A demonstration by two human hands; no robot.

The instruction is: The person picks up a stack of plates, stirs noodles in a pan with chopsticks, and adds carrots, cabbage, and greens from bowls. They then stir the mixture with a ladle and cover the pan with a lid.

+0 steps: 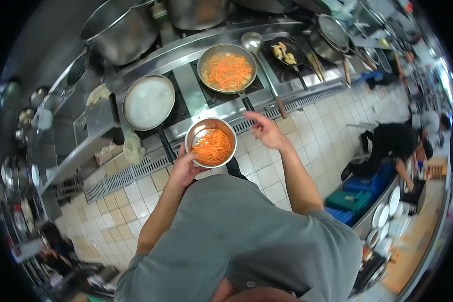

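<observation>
My left hand [183,167] grips the rim of a round metal bowl [190,135], with its thumb inside. Orange carrot strips [214,146] fill much of the bowl. To the right of the bowl, my right hand [265,132] is in the air with its index finger stretched out and nothing in it. Ahead on the stove, a pan [201,69] holds more carrot strips [228,71] and yellowish pieces. Its dark handle points toward me, close to my right hand. Left of it stands a pan with whitish, cloudy contents [149,102].
A small dark pan [286,52] with yellow pieces and a ladle [252,42] lie at the back right. Large pots [121,32] stand behind. A cloth [133,146] hangs at the left edge. A person [395,139] bends over a counter at the right.
</observation>
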